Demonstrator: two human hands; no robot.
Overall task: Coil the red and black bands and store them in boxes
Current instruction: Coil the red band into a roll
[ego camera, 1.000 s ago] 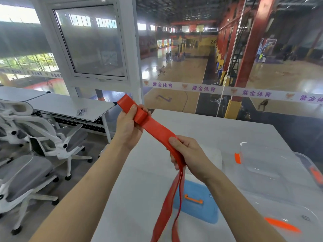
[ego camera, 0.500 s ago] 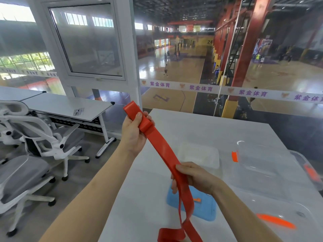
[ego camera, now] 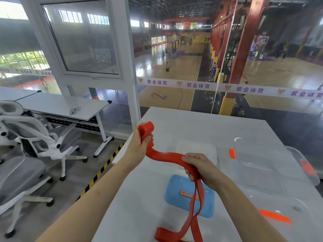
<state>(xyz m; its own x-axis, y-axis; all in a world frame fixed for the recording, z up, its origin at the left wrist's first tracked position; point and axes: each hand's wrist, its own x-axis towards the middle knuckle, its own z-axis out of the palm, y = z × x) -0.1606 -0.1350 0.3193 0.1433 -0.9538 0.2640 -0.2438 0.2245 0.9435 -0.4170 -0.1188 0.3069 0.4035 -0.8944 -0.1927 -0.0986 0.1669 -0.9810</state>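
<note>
- Over the white table, the red band is held clear of the surface between both hands. Half a second ago the span between them was drawn straight; now it sags in a soft curve, so the tension has been let off.
- From that slack it is judged that a fresh turn is being fed onto the folded end and that coiling has only just begun. Most of the band's length is not yet gathered: a doubled tail hangs from the lower hand, and its end lies looped on the table at the near edge.
- Clear boxes with orange latches are set open on the right, well apart from the band. Nothing is seen stored in them, and no black band is seen anywhere.
- Beneath the hanging tail a blue lid is laid flat, and its orange handle could be caught by the dragged loop. A white lid is placed just beyond the lower hand.
- At the upper end, the left hand is clenched round the bunched fold, which is now thicker and more crumpled than it was.
- Lower down, the right hand is curled round the band, with the fingers wrapped over its top edge.
</note>
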